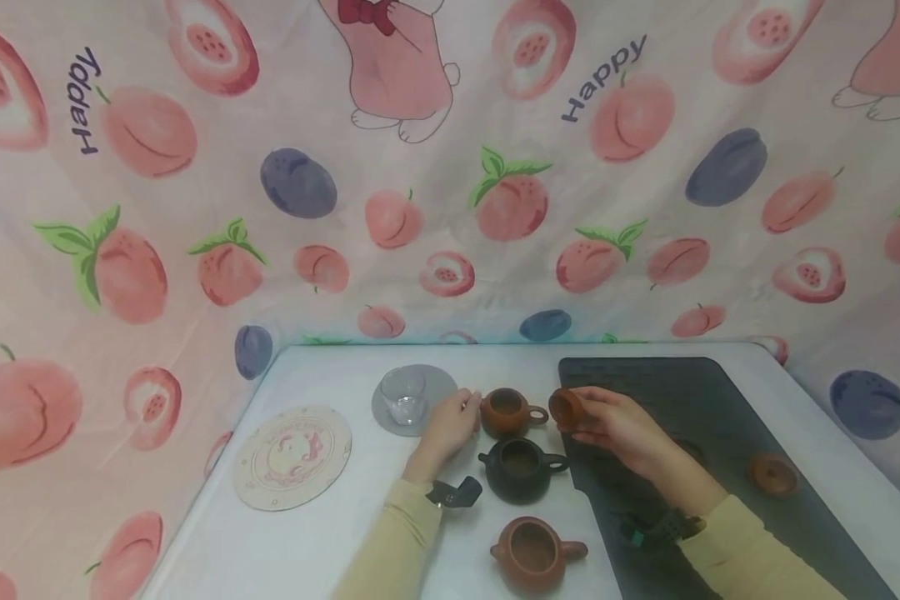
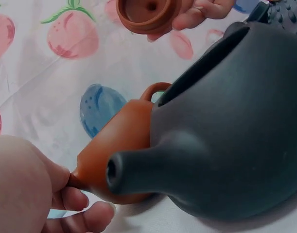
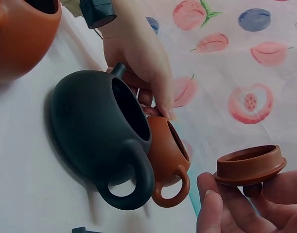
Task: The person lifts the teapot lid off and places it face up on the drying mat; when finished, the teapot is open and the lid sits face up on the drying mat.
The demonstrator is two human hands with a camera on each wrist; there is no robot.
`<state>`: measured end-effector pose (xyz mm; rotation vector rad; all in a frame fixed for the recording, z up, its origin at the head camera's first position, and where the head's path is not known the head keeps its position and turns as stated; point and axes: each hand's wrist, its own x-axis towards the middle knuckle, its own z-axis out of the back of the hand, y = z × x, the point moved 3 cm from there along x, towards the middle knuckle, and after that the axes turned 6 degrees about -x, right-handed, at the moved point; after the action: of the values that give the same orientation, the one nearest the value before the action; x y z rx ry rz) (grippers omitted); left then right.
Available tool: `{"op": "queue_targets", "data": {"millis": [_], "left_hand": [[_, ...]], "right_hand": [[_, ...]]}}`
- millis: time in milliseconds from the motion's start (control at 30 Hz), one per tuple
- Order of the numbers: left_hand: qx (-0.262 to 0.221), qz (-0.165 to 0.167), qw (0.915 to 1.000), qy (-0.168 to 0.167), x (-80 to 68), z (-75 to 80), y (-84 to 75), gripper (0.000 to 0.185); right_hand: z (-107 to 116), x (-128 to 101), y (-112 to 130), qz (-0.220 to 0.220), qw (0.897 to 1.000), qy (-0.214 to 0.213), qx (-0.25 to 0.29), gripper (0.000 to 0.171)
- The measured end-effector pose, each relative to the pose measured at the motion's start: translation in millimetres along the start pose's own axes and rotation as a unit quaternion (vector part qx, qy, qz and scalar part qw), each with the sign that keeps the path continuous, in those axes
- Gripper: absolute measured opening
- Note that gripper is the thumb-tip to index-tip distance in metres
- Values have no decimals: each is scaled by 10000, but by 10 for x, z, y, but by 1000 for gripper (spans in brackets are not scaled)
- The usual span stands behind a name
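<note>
In a row stand three lidless teapots: a small orange-brown one point(image 1: 504, 427) at the back, a black one point(image 1: 517, 485) in the middle and a reddish-brown one point(image 1: 527, 573) in front. My left hand point(image 1: 450, 423) pinches the spout of the orange-brown teapot between thumb and fingers, on the side away from its handle. With its knob down, an orange-brown lid point(image 3: 250, 165) is held by my right hand point(image 1: 622, 432), raised to the right of that teapot's handle. The fingers grip the lid from below, around its knob.
A black tray point(image 1: 720, 517) covers the right side of the white table, with a brown lid point(image 1: 774, 475) on it. Back left, a clear glass cup point(image 1: 402, 398) stands on a grey round mat point(image 1: 441, 385). A patterned round mat point(image 1: 258, 475) lies further left.
</note>
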<state>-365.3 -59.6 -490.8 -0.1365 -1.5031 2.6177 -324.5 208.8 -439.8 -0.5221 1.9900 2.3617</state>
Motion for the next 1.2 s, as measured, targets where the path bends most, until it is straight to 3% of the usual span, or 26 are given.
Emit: {"op": "queue_targets", "data": {"millis": [367, 600, 1033, 1200], "left_hand": [[-630, 153, 9979, 19, 0, -9, 32, 42], [-1412, 452, 9887, 202, 4, -42, 63, 46], [-1867, 375, 9814, 244, 25, -68, 110, 45], [-1935, 341, 9801, 267, 31, -70, 127, 47]], "right_hand": [[9, -18, -18, -21, 10000, 34, -49, 46], [5, -25, -19, -119, 9998, -56, -151, 60], [22, -17, -53, -241, 9994, -63, -235, 82], [40, -27, -66, -153, 9995, -25, -276, 75]]}}
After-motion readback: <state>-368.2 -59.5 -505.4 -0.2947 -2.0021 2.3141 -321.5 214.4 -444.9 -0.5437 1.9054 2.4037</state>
